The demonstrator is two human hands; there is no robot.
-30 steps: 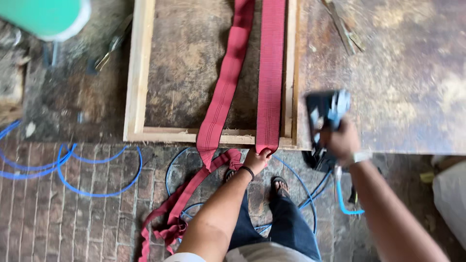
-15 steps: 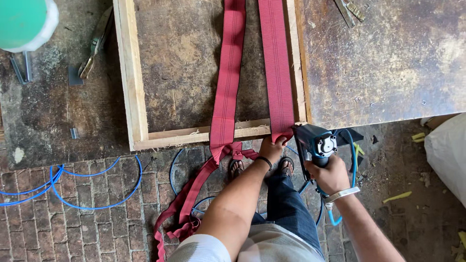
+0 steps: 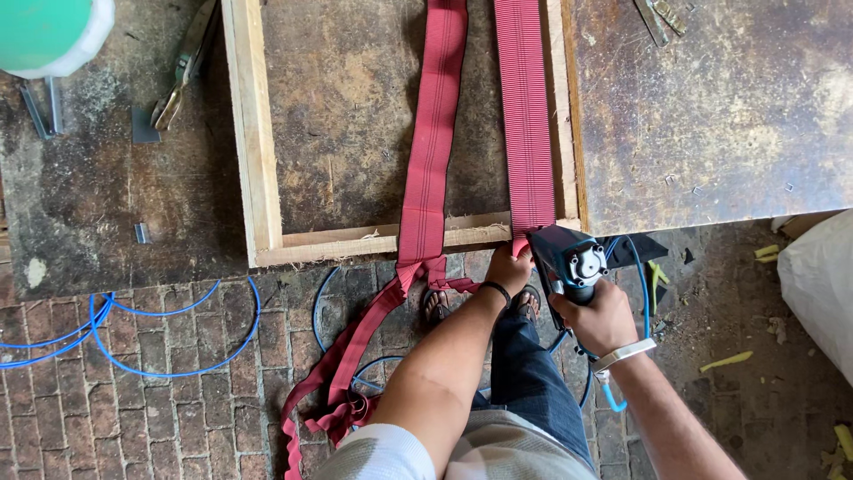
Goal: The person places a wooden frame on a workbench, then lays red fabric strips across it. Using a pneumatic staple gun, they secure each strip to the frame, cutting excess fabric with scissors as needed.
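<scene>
A pale wooden frame lies on a dark, worn workbench. Two red webbing straps run down across it. My left hand pinches the end of the right strap just below the frame's near rail. The left strap crosses the rail and hangs down to the brick floor. My right hand grips a black pneumatic staple gun, its nose against the near right corner of the frame beside my left hand.
A blue air hose loops over the brick floor. Pliers and a green-and-white round object sit at the bench's left. A white sack stands at the right. My sandalled feet stand under the bench edge.
The staple gun has come down and left from beside the bench to the frame's near right corner. My left hand has stayed on the end of the right strap.
</scene>
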